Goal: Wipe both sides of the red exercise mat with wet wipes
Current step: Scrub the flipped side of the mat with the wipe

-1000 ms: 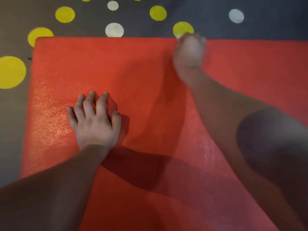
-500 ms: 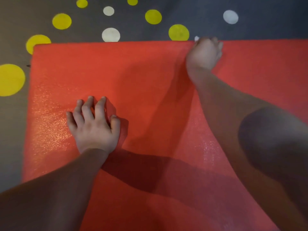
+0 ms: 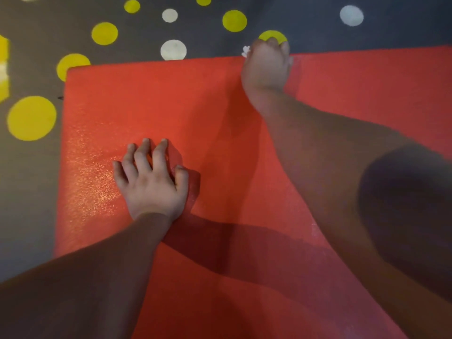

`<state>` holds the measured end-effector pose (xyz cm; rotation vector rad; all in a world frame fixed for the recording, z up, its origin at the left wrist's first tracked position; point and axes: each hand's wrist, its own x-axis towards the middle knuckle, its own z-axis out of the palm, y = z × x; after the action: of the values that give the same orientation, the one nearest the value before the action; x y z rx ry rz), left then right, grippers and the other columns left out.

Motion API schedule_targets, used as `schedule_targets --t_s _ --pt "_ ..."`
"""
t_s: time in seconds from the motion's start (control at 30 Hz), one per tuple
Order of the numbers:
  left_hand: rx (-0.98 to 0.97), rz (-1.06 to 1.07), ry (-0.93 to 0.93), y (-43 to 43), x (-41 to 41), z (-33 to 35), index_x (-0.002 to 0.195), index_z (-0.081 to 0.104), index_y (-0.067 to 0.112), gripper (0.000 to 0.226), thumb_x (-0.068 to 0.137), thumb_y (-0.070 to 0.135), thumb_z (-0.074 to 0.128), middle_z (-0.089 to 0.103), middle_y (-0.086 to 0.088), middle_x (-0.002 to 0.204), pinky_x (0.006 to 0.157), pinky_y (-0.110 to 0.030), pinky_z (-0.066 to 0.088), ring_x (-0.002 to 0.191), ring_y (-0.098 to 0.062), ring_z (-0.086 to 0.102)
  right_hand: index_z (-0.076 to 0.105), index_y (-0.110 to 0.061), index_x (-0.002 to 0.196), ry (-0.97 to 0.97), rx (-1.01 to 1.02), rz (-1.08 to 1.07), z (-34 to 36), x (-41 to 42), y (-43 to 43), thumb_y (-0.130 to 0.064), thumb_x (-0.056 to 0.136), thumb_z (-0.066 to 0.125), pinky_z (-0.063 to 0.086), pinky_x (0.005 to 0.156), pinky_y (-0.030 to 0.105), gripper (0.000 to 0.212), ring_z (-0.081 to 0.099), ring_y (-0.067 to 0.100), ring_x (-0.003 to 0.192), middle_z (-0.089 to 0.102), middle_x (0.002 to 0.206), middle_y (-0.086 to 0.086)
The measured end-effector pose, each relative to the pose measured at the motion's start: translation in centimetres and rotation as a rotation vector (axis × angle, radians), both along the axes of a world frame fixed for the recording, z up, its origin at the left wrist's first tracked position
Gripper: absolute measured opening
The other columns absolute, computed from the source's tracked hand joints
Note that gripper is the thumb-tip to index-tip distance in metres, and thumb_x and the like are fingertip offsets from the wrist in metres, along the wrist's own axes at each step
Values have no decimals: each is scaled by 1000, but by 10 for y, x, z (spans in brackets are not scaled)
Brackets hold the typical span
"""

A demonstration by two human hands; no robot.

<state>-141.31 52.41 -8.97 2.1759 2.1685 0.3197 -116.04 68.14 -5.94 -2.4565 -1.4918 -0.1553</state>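
The red exercise mat (image 3: 151,99) lies flat on the floor and fills most of the view. My left hand (image 3: 152,182) rests on it left of centre, fingers spread and slightly bent, fingertips pressing the surface. My right hand (image 3: 266,64) is at the mat's far edge, fingers curled over a white wet wipe (image 3: 245,51); only a small crumpled bit of the wipe shows at the hand's left side. A wet sheen glints on the mat's left part.
A dark grey floor covering (image 3: 31,192) with yellow and white dots surrounds the mat at the left and far side. The mat's left edge and far left corner (image 3: 69,70) are in view. My bent knee (image 3: 406,204) is over the mat at the right.
My right hand slid with the wipe along the far edge, first rightward, and now reaches slightly past the edge. My left hand has stayed planted in place.
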Motion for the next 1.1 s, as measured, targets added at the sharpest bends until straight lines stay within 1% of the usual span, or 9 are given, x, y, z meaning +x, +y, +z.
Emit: schedule_targets --t_s 0.17,0.27,0.4,0.5,0.67,0.73,0.93,1.0,1.1 --pt "13 9 8 0 1 -1 148 48 27 61 90 46 46 44 -7 155 123 -59 14 150 -33 29 73 -18 100 196 -44 482 -2 -90 -9 -25 97 48 42 88 37 27 57 30 104 67 103 6" --pt "32 1 15 0 0 -2 146 50 26 61 89 45 47 46 -8 154 122 -60 16 149 -34 31 72 -16 97 122 -87 834 0 -96 -18 -21 94 53 47 84 40 20 57 33 102 64 101 8" --pt "15 -4 25 0 0 -2 147 50 26 62 88 47 46 46 -8 154 121 -60 18 149 -34 31 66 -14 113 -67 -91 427 3 -18 -6 -23 97 42 41 90 41 30 51 34 116 60 119 10" --pt "21 -9 44 0 1 -3 147 50 26 62 88 47 45 46 -8 153 120 -60 20 148 -34 32 67 -15 109 15 -32 145 0 4 -14 -19 94 45 43 88 42 26 53 36 114 64 115 12" --pt "17 -13 39 0 1 -3 147 49 27 63 88 48 45 45 -7 154 120 -59 20 148 -34 32 72 -13 86 185 -25 725 -6 -80 -61 -21 90 58 49 80 43 16 62 36 90 67 86 12" --pt "17 -11 42 0 1 -4 147 48 27 63 88 48 46 45 -6 154 120 -60 20 148 -34 32 70 -11 95 88 -107 911 2 -74 -73 -24 94 51 47 85 43 23 60 36 99 66 94 12" --pt "6 -7 33 1 0 -5 148 47 28 62 89 47 45 44 -6 155 120 -59 19 149 -33 30 59 -13 114 -41 -107 212 -2 26 -43 -17 94 45 42 90 44 25 56 37 112 66 114 15" --pt "0 -5 32 1 0 -4 148 47 28 62 89 48 45 43 -6 155 120 -59 20 149 -33 30 59 -13 114 -7 -103 211 -1 9 -47 -14 91 48 44 89 42 25 59 35 108 68 110 14" --pt "1 -7 40 2 1 -4 148 47 28 62 89 48 45 44 -6 155 120 -59 20 148 -34 30 63 -11 108 103 -129 565 -1 -43 -69 -12 89 50 45 87 40 24 64 34 99 70 101 14"
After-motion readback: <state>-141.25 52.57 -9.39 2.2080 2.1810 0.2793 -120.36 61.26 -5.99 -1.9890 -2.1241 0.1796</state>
